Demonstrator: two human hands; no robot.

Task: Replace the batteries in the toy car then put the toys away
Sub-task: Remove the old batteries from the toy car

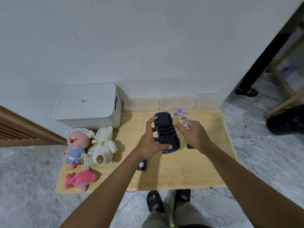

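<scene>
the low wooden table (189, 171) in front of me stands against a white wall (148, 46) on a grey marbled floor (29, 178). off to my right, someone's sandalled foot (246, 92) stands near a wooden frame (283, 104) and a black bag (286, 122); wooden slats (16, 131) at my left

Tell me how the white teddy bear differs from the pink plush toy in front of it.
The white teddy bear is cream and larger; the pink plush toy is bright pink and smaller. The teddy bear sits up, leaning on a pink-faced doll; the pink plush toy lies flat on its own. Both are soft toys on the wooden table.
</scene>
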